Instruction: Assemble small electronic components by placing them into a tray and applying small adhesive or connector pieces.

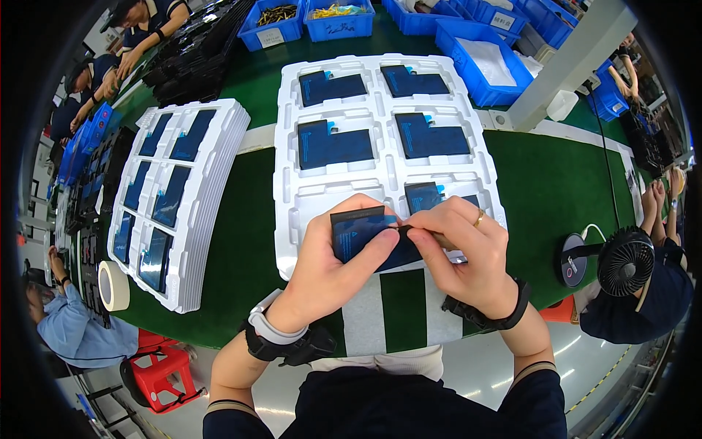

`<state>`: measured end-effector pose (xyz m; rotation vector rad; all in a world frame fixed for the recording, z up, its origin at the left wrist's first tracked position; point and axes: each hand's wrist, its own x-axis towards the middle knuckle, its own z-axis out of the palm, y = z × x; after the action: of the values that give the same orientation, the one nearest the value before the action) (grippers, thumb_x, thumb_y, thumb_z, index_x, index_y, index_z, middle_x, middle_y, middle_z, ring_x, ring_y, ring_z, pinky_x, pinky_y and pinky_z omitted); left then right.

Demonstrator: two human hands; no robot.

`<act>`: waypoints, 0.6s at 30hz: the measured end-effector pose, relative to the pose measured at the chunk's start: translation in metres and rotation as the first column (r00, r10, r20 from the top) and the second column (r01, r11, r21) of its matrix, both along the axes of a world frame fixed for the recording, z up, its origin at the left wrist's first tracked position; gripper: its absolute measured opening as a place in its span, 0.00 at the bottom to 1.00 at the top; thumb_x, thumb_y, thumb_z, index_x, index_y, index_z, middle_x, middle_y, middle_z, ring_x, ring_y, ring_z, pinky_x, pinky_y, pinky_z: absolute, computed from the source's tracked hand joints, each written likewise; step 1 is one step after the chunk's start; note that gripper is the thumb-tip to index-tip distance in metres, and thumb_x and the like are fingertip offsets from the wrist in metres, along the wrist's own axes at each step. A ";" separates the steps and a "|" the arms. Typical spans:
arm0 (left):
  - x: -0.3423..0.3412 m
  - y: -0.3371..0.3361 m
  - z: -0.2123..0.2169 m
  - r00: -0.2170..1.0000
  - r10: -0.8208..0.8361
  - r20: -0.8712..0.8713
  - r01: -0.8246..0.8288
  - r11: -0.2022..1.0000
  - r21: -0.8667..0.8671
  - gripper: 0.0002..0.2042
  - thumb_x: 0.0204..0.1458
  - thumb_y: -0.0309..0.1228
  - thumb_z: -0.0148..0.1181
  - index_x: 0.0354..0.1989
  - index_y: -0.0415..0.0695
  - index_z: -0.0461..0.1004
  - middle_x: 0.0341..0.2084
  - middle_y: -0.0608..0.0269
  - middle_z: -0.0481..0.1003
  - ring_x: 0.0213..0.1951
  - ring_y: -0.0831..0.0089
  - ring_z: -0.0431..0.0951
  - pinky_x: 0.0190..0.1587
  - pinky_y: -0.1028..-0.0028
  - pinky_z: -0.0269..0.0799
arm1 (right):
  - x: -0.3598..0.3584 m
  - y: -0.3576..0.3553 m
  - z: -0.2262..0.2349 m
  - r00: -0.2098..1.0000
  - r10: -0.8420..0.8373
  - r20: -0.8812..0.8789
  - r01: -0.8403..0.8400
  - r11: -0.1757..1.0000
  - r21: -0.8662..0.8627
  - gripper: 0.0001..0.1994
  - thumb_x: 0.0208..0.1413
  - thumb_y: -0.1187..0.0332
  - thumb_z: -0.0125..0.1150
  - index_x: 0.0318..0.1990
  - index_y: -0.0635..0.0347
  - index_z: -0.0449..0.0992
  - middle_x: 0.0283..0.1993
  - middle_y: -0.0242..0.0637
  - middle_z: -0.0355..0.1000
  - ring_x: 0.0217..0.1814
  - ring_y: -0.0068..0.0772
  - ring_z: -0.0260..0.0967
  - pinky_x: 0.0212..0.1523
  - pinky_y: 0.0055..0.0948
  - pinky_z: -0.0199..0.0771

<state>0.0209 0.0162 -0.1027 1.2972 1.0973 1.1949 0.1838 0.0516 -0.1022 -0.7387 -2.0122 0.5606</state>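
My left hand (329,256) grips a dark battery (362,234) just over the near edge of the white tray (292,212); my right hand (461,252) pinches its right end.

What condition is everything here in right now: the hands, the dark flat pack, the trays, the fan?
Left hand: holds the dark flat pack.
Right hand: pinches the pack's right edge.
White tray: five packs seated, front-left pocket empty.
Tray stack: top tray full.
Fan: cannot tell if running.
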 end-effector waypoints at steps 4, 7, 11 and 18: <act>0.001 0.000 0.000 0.999 0.015 -0.032 -0.015 1.000 0.004 0.05 0.47 0.25 0.55 0.30 0.37 0.69 0.23 0.69 0.69 0.26 0.86 0.64 0.28 0.84 0.61 | 0.002 0.001 0.001 1.000 0.009 0.026 -0.009 1.000 -0.006 0.07 0.40 0.79 0.60 0.29 0.62 0.72 0.21 0.35 0.63 0.20 0.33 0.63 0.20 0.25 0.63; 0.002 0.000 0.000 0.997 0.037 -0.062 -0.037 0.999 0.007 0.05 0.46 0.25 0.55 0.30 0.37 0.69 0.22 0.68 0.69 0.26 0.86 0.65 0.28 0.84 0.61 | 0.003 0.001 0.002 0.999 0.015 0.043 -0.013 0.999 -0.053 0.06 0.40 0.78 0.60 0.29 0.60 0.73 0.21 0.34 0.63 0.20 0.33 0.63 0.20 0.25 0.63; 0.002 -0.002 0.001 0.993 0.061 -0.104 -0.058 0.998 0.031 0.05 0.45 0.25 0.56 0.29 0.37 0.69 0.20 0.69 0.69 0.24 0.86 0.64 0.26 0.83 0.61 | 0.002 0.000 0.000 0.999 -0.011 0.054 0.013 0.999 -0.040 0.06 0.41 0.76 0.60 0.29 0.59 0.73 0.20 0.33 0.63 0.20 0.32 0.63 0.19 0.25 0.63; 0.004 -0.002 -0.004 0.979 0.094 -0.180 -0.092 0.996 0.020 0.06 0.45 0.26 0.57 0.26 0.36 0.68 0.17 0.69 0.67 0.21 0.85 0.62 0.23 0.82 0.60 | 0.004 0.000 -0.003 0.991 -0.040 0.125 0.040 0.999 0.001 0.06 0.42 0.73 0.60 0.30 0.58 0.73 0.21 0.33 0.62 0.21 0.33 0.64 0.19 0.26 0.64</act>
<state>0.0251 0.0139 -0.1071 1.3979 1.2959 1.1703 0.1876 0.0516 -0.1050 -0.8313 -2.1076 0.5037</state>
